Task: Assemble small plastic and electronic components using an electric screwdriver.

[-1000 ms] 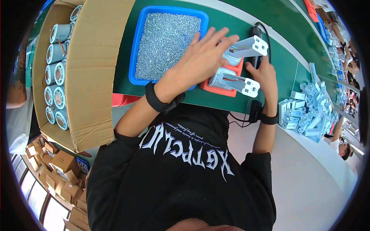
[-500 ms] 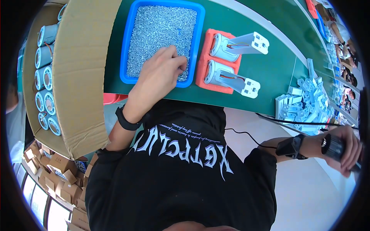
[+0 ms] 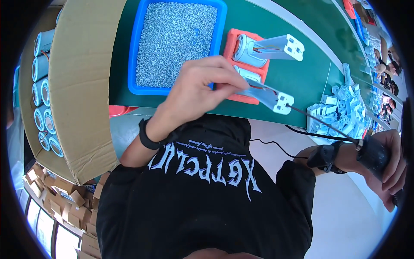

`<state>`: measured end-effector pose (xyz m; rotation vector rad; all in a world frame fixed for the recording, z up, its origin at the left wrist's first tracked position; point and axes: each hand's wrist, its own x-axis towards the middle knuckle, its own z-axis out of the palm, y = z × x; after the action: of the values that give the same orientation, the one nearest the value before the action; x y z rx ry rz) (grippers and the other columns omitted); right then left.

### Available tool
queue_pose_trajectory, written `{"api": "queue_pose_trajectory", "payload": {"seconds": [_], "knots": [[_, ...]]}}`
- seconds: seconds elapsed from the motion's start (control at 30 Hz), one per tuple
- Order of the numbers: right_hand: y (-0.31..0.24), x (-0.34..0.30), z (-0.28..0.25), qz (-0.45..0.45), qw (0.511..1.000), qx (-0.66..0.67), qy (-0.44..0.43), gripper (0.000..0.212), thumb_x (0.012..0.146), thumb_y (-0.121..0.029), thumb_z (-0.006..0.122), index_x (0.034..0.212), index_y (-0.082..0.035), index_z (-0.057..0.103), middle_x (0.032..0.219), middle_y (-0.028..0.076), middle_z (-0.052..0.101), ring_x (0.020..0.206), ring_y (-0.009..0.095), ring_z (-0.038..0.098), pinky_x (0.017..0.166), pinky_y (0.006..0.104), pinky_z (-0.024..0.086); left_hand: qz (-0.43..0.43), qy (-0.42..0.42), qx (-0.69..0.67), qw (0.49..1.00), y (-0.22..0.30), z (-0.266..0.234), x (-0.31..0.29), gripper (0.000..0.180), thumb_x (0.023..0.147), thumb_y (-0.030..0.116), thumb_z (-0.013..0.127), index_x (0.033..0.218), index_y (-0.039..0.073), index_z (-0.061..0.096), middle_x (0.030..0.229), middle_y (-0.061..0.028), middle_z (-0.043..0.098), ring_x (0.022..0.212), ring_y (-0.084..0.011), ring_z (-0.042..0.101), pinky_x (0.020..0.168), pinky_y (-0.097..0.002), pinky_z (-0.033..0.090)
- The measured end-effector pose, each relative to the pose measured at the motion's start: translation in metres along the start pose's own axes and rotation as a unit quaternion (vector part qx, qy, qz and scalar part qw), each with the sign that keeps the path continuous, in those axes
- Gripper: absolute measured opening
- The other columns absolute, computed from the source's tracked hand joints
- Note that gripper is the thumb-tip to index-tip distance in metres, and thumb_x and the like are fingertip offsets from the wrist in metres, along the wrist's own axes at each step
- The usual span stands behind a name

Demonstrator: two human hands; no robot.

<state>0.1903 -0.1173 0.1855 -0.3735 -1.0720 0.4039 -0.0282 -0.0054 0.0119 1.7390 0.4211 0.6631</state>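
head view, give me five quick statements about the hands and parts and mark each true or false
1. The right hand grips a black cylindrical power screwdriver. True.
2. The left hand is buried in the small silver metal screws. False: its fingers are at the nearer pale channel-shaped bracket.
3. A blue rectangular plastic tray holds those screws. True.
4. The screwdriver's long thin dark bit points away from that bracket. False: its tip is at the bracket's end plate.
5. A red rectangular block holds two pale cylindrical housings. True.

blue tray (image 3: pixel 133 56), red block (image 3: pixel 230 45), black driver (image 3: pixel 374 156)
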Motion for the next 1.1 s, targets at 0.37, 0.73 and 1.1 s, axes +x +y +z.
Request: {"api": "queue_pose_trajectory", "payload": {"seconds": [0.37,0.73,1.1], "knots": [[-0.007,-0.004,-0.033,0.126,0.982,0.127,-0.065,0.045,0.072,-0.055,0.068,0.081,-0.012,0.058,0.062,-0.004,0.06,0.048,0.008,0.058,0.05,0.021,0.055,0.036,0.039,-0.181,0.982,-0.005,0.036,-0.002,0.014,0.075,-0.005,0.066,0.087,0.002,0.069,0.076,-0.0076,0.066,0.07,-0.0176,0.064,0.06,-0.026,0.049],[-0.005,0.002,-0.038,0.153,0.966,0.128,-0.162,0.024,0.074,-0.022,0.077,0.068,-0.01,0.057,0.066,0.001,0.064,0.053,0.013,0.064,0.054,0.0239,0.058,0.121,0.04,-0.118,0.985,-0.005,0.036,0.003,0.017,0.073,-0.003,0.067,0.088,0.003,0.07,0.077,-0.0076,0.067,0.07,-0.0204,0.065,0.062,-0.0289,0.049],[0.025,-0.004,-0.019,0.192,0.924,0.084,-0.319,0.015,0.078,-0.008,0.071,0.072,-0.005,0.058,0.072,0.006,0.064,0.059,0.015,0.065,0.057,0.0269,0.059,-0.063,-0.041,0.339,0.938,-0.019,-0.032,-0.014,0.013,0.071,0.003,0.068,0.083,0.008,0.068,0.078,-0.0059,0.059,0.079,-0.0254,0.057,0.066,-0.0356,0.048]]}}
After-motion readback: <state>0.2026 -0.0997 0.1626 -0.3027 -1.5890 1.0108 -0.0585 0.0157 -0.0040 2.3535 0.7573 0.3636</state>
